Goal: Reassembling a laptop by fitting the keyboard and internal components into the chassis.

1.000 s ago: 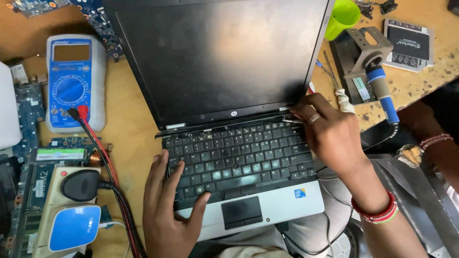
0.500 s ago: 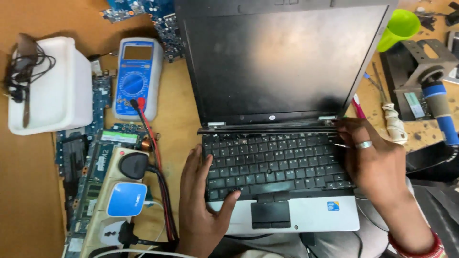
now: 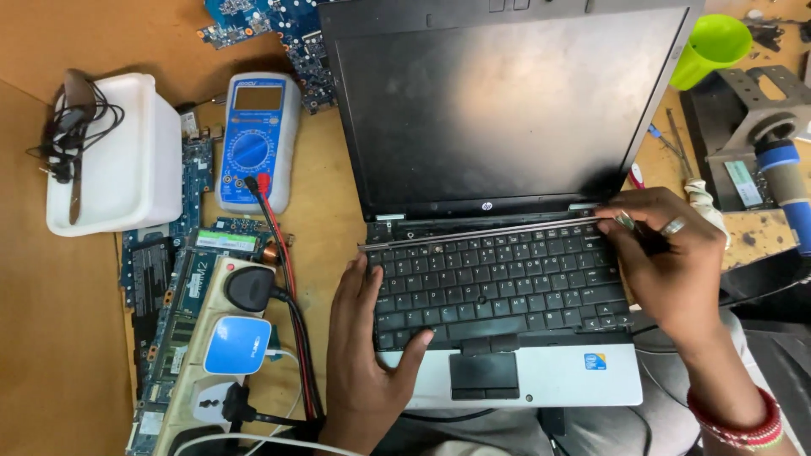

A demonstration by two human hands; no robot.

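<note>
Cluttered wooden workbench (image 3: 51, 338) with an open laptop (image 3: 507, 253) between two bare hands.

Both hands rest on the laptop's keyboard (image 3: 498, 283), which looks lifted along its top edge. The left hand (image 3: 367, 355) lies flat and spread on the keyboard's left end, thumb on the lower key rows, as if steadying that side. The right hand (image 3: 667, 266) curls over the upper right corner, fingertips pinched narrow at the thin strip (image 3: 481, 232) below the dark screen (image 3: 507, 110); whether they grip something small I cannot tell. Left of the left hand sit a power strip (image 3: 211, 355) with plugs, bare circuit boards (image 3: 152, 279), a blue multimeter (image 3: 255, 139) with red and black leads, and a white tub (image 3: 127, 156). Beyond the right hand stand a green cup (image 3: 714, 46) and a blue-handled tool (image 3: 781, 173) in a metal stand.
</note>
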